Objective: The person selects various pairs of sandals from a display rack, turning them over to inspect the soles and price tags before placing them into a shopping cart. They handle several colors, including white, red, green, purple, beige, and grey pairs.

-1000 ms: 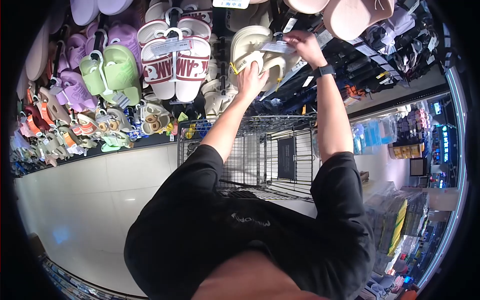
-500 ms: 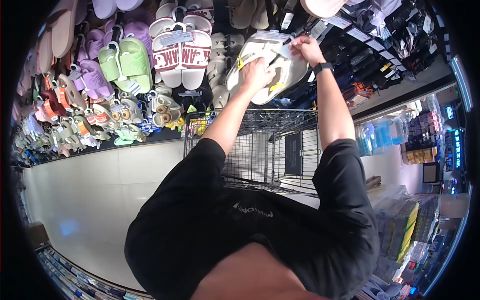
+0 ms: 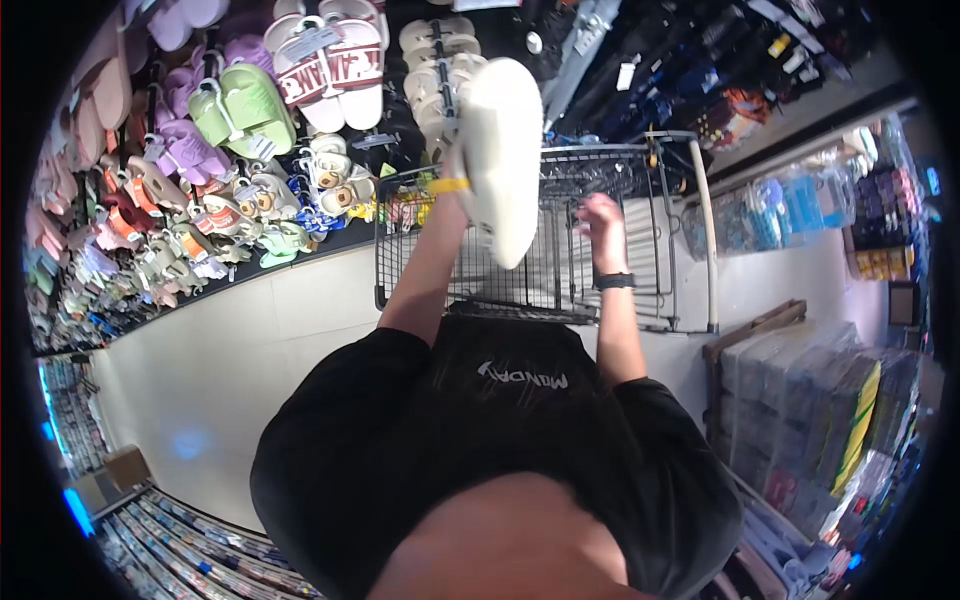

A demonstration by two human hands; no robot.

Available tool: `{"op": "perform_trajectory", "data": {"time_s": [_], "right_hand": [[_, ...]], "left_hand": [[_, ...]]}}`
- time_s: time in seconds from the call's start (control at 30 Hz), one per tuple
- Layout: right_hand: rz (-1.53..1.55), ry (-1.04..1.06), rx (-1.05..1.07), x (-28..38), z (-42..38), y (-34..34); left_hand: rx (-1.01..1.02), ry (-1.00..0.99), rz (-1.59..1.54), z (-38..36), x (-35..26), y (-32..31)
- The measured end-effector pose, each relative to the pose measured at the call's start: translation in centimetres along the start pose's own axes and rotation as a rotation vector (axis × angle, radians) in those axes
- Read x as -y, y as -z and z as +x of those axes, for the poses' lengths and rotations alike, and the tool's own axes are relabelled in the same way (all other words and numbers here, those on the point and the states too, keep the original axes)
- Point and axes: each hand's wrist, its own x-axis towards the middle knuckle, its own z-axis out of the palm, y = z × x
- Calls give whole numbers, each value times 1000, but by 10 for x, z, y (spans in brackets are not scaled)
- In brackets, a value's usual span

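The left hand, mostly hidden behind the white slipper, grasps it. The slipper stands just right of that hand, long axis running fore-and-aft, narrower end directed toward the body. The right hand, apart, is released, fingers loosely bent. Below both hands: a wire cart.

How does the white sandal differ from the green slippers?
The white sandal is in the left hand, while the green slippers hang on display. The white sandal turns a plain sole toward the camera; the green slippers show broad straps. The white sandal appears singly, though another may be hidden; the green slippers are a pair. Both are footwear.
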Motion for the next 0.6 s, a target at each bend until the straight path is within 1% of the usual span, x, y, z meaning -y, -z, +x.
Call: {"op": "perform_trajectory", "data": {"time_s": [0.07, 0.13, 0.17, 0.27, 0.3, 0.33, 0.4, 0.43, 0.47, 0.53, 0.57, 0.6], "right_hand": [[215, -217, 144, -22, -37, -24], [537, -267, 427, -23, -64, -44], [703, -258, 557, -24, -73, -50], [887, -328, 373, 3, -95, -60], [873, -278, 329, 14, -101, -61], [926, -230, 339, 22, -101, -56], [1047, -210, 538, 48, -112, -43], [994, -220, 589, 53, -112, -32], [837, -144, 630, 55, -117, -24], [510, -62, 635, 59, -122, -12], [422, -23, 599, 59, -131, -8], [307, -47, 540, 55, -135, -5]], "left_hand": [[7, 68, -166, -20, 0, -18], [81, 53, -195, -40, 3, -32], [123, 37, -195, -46, 5, -36], [212, -19, -169, -69, 12, -45], [223, -37, -154, -81, 14, -48], [237, -57, -144, -86, 18, -49], [263, -97, -115, -101, 20, -53], [269, -119, -99, -109, 21, -53], [271, -140, -83, -116, 20, -54], [257, -174, -43, -131, 22, -54], [253, -189, -27, -137, 22, -54], [239, -204, -7, -144, 22, -54]]}}
